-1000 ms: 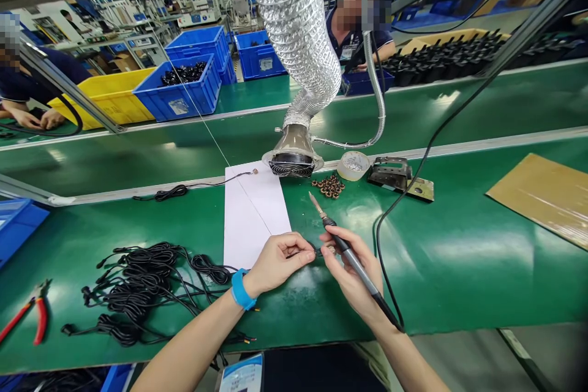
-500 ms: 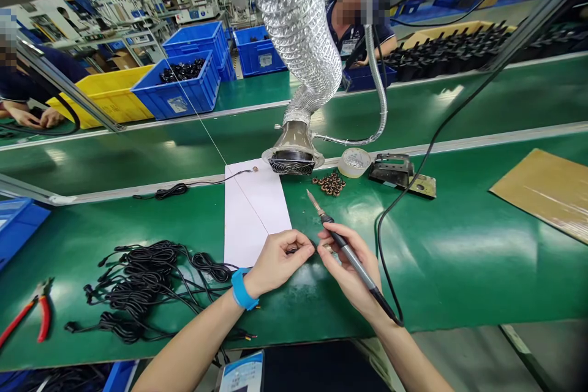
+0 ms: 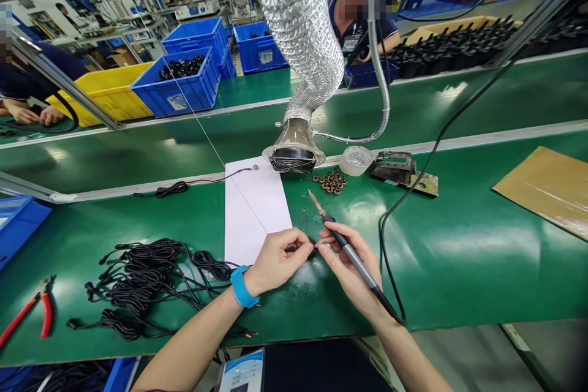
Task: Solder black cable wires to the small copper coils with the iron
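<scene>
My left hand (image 3: 281,260), wearing a blue wristband (image 3: 244,286), pinches a black cable (image 3: 294,248) whose end is mostly hidden by the fingers. A thin wire (image 3: 245,201) runs down from above to the back of this hand. In my right hand (image 3: 351,269) a soldering iron (image 3: 356,257) lies slanted, its tip pointing up and away to the left. The right thumb and fingertip also pinch something small, too covered to make out, right beside the left fingertips. White paper (image 3: 252,214) lies beyond the left hand. Small brass-coloured parts (image 3: 331,182) are heaped beyond the iron's tip.
Bundled black cables (image 3: 142,282) and red-handled cutters (image 3: 39,309) lie to the left. A fume duct (image 3: 294,150) hangs over the bench by a tape roll (image 3: 355,160) and an iron stand (image 3: 404,173). The iron's cord (image 3: 383,233) loops at right. Co-workers sit across.
My fingertips have come slightly closer together, and the black cable shows a little more between them. The soldering iron stays in my right hand, and the view has shifted a little.
</scene>
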Action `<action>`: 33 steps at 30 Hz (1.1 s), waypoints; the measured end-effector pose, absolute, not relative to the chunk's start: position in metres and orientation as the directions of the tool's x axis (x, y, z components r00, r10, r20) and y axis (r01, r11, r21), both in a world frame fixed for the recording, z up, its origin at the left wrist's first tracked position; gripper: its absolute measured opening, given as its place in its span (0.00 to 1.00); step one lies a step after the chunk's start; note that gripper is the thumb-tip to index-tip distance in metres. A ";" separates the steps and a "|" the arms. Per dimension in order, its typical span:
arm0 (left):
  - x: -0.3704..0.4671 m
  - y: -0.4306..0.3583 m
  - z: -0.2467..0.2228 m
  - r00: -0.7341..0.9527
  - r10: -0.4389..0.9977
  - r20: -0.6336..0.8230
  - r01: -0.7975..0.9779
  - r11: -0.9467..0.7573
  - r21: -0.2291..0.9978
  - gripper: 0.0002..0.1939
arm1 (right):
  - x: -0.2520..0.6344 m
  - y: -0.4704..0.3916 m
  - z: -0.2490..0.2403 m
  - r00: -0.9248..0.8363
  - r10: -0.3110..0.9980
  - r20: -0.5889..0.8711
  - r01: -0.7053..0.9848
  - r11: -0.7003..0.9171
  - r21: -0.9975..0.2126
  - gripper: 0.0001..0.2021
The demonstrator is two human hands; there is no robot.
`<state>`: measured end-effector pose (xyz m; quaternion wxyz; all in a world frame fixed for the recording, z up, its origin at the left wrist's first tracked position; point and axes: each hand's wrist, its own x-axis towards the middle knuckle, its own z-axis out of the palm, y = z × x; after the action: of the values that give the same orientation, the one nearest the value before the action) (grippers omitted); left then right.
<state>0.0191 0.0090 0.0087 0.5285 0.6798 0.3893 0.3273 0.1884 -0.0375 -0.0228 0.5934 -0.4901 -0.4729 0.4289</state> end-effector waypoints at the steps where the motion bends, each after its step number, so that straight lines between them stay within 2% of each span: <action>1: 0.019 0.009 0.009 0.479 0.878 0.013 0.185 -0.116 0.976 0.10 | 0.188 -0.037 -0.023 0.187 0.973 0.132 -0.052 0.144 -0.988 0.18; 6: 0.020 0.009 0.007 0.497 0.861 -0.113 0.150 0.043 0.988 0.06 | 0.189 -0.036 -0.021 0.195 0.976 0.096 -0.062 0.110 -0.992 0.18; 14: 0.017 0.015 0.001 0.486 0.852 -0.196 0.070 0.186 0.980 0.06 | 0.190 -0.038 -0.024 0.097 0.991 0.093 -0.060 0.099 -0.993 0.23; 23: 0.019 0.015 0.005 0.499 0.838 -0.220 0.126 0.181 0.975 0.06 | 0.187 -0.034 -0.022 0.224 0.969 0.107 -0.041 0.119 -0.992 0.17; 33: 0.014 0.018 0.008 0.509 0.840 -0.188 0.069 0.178 0.982 0.14 | 0.190 -0.034 -0.019 0.184 0.979 0.084 -0.040 0.093 -0.995 0.20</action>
<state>0.0138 0.0180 0.0082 0.6557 0.5698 0.3988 0.2938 0.1899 -0.0337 -0.0192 0.5775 -0.5086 -0.4616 0.4413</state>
